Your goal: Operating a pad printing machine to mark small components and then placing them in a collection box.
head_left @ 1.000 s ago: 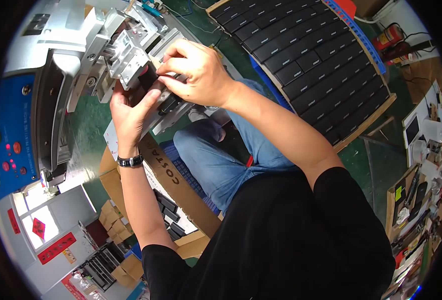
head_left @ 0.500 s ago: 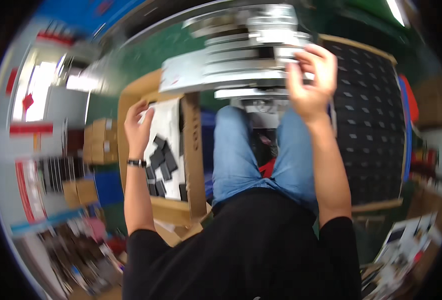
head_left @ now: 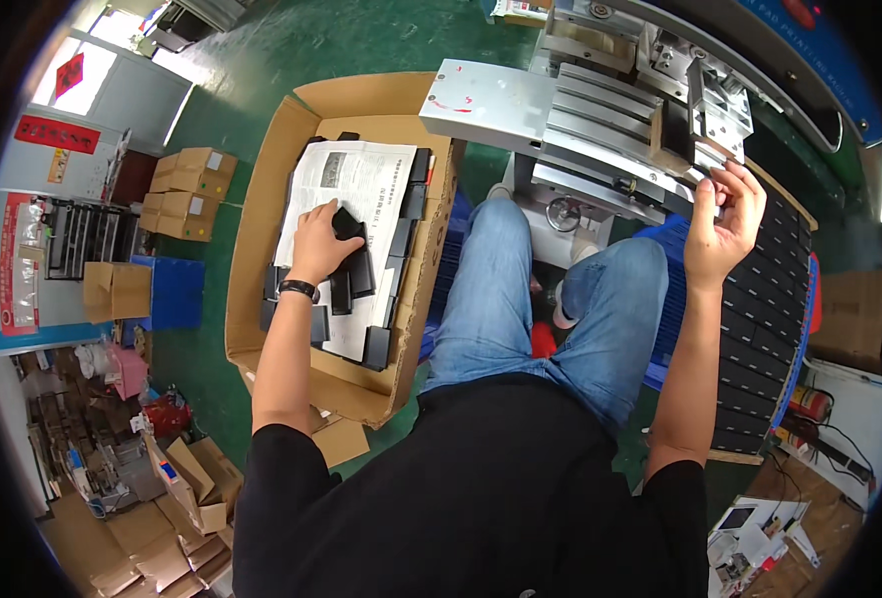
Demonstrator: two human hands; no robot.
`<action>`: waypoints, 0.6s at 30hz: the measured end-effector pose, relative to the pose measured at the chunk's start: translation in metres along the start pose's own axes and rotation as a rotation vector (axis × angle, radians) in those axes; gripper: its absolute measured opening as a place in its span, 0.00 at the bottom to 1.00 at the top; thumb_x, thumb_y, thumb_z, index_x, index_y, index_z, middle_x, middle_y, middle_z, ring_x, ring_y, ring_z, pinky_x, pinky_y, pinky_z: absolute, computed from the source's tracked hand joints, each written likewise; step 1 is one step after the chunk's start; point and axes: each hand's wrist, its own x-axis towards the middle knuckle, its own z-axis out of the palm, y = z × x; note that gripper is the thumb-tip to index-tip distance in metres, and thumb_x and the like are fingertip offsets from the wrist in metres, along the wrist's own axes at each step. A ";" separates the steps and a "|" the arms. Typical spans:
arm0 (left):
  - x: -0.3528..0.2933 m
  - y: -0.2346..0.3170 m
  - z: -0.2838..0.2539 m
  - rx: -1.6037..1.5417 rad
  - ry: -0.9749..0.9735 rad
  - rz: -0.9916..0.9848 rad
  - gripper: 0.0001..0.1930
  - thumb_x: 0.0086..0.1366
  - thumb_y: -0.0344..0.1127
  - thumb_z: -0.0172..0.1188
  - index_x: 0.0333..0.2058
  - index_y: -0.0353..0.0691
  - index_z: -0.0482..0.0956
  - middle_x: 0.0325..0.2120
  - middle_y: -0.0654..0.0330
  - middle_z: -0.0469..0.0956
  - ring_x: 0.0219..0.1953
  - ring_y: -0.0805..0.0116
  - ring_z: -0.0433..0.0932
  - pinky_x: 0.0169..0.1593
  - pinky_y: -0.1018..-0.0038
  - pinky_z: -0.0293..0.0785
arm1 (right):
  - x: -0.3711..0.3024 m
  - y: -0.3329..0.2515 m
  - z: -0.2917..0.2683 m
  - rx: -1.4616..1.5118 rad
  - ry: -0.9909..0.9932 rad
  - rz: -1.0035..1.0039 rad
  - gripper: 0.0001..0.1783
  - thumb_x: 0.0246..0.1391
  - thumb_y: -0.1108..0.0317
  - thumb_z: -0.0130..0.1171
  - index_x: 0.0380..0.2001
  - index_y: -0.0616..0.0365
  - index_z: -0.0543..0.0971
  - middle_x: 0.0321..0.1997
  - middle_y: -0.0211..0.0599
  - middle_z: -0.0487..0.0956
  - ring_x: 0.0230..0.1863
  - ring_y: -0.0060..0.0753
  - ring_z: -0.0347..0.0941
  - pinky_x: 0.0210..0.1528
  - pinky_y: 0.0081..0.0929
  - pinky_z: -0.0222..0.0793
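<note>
My left hand [head_left: 323, 244] reaches into a cardboard box [head_left: 242, 289] on the left, its thumb and fingers closed on a small black rectangular block [head_left: 345, 223]. More black blocks [head_left: 361, 271] lie just below it on a printed paper sheet [head_left: 381, 184]. Next to the metal machine [head_left: 600, 125], my right hand [head_left: 726, 224] is raised palm up. Its fingers are loosely curled and apart from the thumb, with nothing seen in them. A dark block [head_left: 672, 135] sits at the machine's fixture, just beyond the right fingertips.
A large tray [head_left: 760, 339] with rows of black pieces stands at my right. Blue crates [head_left: 668, 289] are beside my legs. Cardboard boxes [head_left: 197, 171] and a blue bin [head_left: 174, 291] stand on the green floor to the left.
The view has turned, shifting the machine to the right. My left hand has moved from the box's far end onto a black block and closed on it. My right hand stays beside the machine.
</note>
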 end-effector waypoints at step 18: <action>0.092 0.273 -0.098 -0.855 0.323 0.828 0.23 0.55 0.32 0.77 0.48 0.39 0.78 0.64 0.52 0.78 0.61 0.53 0.79 0.65 0.61 0.75 | 0.098 -0.021 -0.025 0.008 -0.756 0.439 0.47 0.46 0.62 0.85 0.69 0.64 0.76 0.63 0.50 0.77 0.41 0.31 0.76 0.41 0.25 0.76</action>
